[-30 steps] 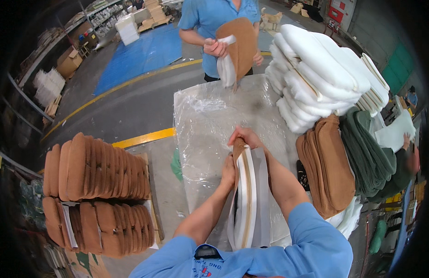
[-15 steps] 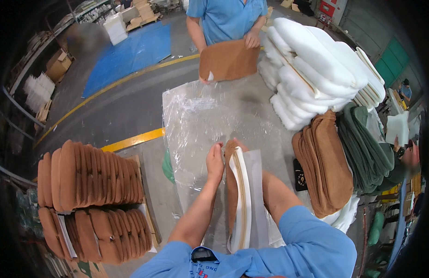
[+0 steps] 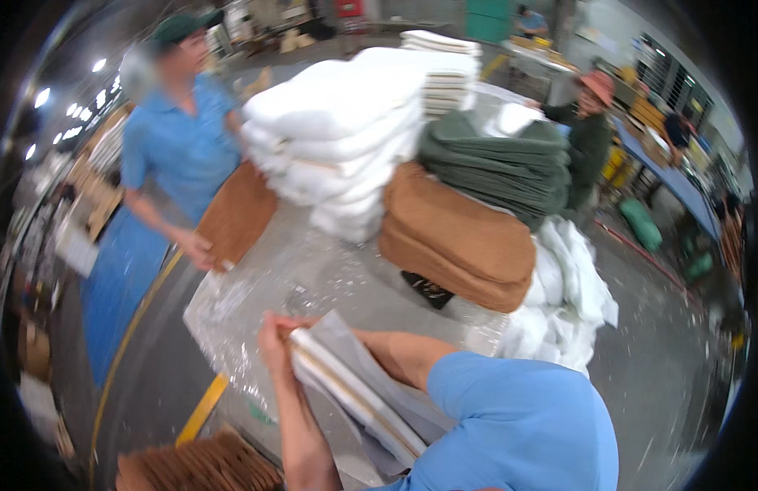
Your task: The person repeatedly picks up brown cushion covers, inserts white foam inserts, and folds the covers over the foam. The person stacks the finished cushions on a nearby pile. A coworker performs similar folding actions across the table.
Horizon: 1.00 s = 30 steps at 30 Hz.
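Note:
A long layered pad [image 3: 358,397] stands on edge in front of my body, showing white padding, a tan strip along its middle and grey fabric on both sides. Around its far end, my left hand [image 3: 274,342] has its fingers closed. My right hand [image 3: 303,322] meets it at that same end, closed on the pad and mostly hidden behind the grey fabric. Motion blur softens both hands. Under them lies a table covered in clear plastic film [image 3: 244,307].
A co-worker [image 3: 178,139] across the table holds a brown pad [image 3: 236,217]. White padding [image 3: 338,123], brown pads [image 3: 456,237] and green pads [image 3: 493,164] are stacked along the far and right side. More brown pads [image 3: 195,466] stand at lower left. Another person [image 3: 591,123] is beyond the green stack.
My view has swung right and up. My left hand, apart from the pad before, has closed on its far end. The pad now leans leftward, and the co-worker's head has come into view.

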Motion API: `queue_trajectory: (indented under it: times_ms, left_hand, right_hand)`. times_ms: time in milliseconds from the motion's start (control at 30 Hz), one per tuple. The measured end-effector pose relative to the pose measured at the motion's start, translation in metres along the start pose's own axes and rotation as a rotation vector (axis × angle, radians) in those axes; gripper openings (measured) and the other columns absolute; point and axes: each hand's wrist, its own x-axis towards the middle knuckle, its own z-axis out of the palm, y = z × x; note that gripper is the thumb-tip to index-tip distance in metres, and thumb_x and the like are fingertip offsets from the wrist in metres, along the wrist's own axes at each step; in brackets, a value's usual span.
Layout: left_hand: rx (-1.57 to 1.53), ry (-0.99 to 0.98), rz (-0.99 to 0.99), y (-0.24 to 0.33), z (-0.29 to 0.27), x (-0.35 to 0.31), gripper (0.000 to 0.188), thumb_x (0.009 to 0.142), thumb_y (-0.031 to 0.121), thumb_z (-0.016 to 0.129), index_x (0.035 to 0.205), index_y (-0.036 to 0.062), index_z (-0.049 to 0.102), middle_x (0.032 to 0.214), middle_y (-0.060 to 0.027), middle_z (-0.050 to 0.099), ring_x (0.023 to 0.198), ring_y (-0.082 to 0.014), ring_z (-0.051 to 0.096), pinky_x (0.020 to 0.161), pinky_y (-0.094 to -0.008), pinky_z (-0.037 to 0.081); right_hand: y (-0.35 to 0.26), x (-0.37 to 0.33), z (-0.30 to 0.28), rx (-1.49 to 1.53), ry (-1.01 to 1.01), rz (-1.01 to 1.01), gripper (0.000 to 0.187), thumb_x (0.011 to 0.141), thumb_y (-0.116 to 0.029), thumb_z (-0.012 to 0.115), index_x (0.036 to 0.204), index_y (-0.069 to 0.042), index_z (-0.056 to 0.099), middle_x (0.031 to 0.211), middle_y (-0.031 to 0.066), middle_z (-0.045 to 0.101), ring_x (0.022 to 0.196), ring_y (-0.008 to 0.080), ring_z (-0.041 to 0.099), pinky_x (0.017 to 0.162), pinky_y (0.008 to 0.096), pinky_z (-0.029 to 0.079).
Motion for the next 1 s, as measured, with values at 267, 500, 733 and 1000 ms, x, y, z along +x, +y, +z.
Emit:
queue_trajectory:
  times_ms: [267, 500, 733, 1000]
  left_hand:
    - [0.178, 0.154, 0.205, 0.085, 0.005, -0.046, 0.056, 0.110, 0.037, 0.045, 0.071, 0.0006, 0.063, 0.072, -0.0139, 0.067, 0.072, -0.0243, 0.064, 0.082, -0.0386, 0.051]
    - [0.077, 0.147, 0.381, 0.110, -0.006, -0.067, 0.056, 0.113, 0.035, 0.045, 0.067, 0.0031, 0.056, 0.071, -0.0113, 0.061, 0.076, -0.0238, 0.059, 0.090, -0.0423, 0.048]
    - [0.077, 0.317, 0.398, 0.127, -0.025, -0.083, 0.056, 0.112, 0.037, 0.044, 0.069, 0.0030, 0.055, 0.069, -0.0115, 0.059, 0.075, -0.0216, 0.057, 0.092, -0.0430, 0.046]
    - [0.305, 0.709, 0.322, 0.119, -0.087, -0.108, 0.053, 0.109, 0.040, 0.056, 0.069, 0.0057, 0.054, 0.066, -0.0024, 0.051, 0.064, -0.0133, 0.051, 0.060, -0.0287, 0.041]
  right_hand:
    - [0.044, -0.148, 0.047, 0.396, 0.084, 0.246, 0.055, 0.110, -0.050, 0.043, 0.141, -0.009, 0.062, 0.138, 0.0101, 0.065, 0.123, 0.0203, 0.061, 0.108, 0.0392, 0.046]
    - [0.062, -0.250, 0.053, 0.295, 0.072, 0.378, 0.061, 0.113, -0.053, 0.032, 0.151, -0.012, 0.056, 0.147, 0.0076, 0.061, 0.128, 0.0184, 0.059, 0.114, 0.0376, 0.042]
    - [0.122, -0.301, 0.031, -0.091, -0.102, 0.275, 0.059, 0.111, -0.051, 0.034, 0.151, -0.013, 0.054, 0.140, 0.0038, 0.063, 0.123, 0.0174, 0.060, 0.108, 0.0353, 0.046]
    - [0.101, -0.311, 0.016, -0.120, -0.217, 0.472, 0.039, 0.101, -0.037, 0.052, 0.133, -0.018, 0.063, 0.094, 0.0011, 0.062, 0.082, 0.0109, 0.056, 0.071, 0.0294, 0.044]
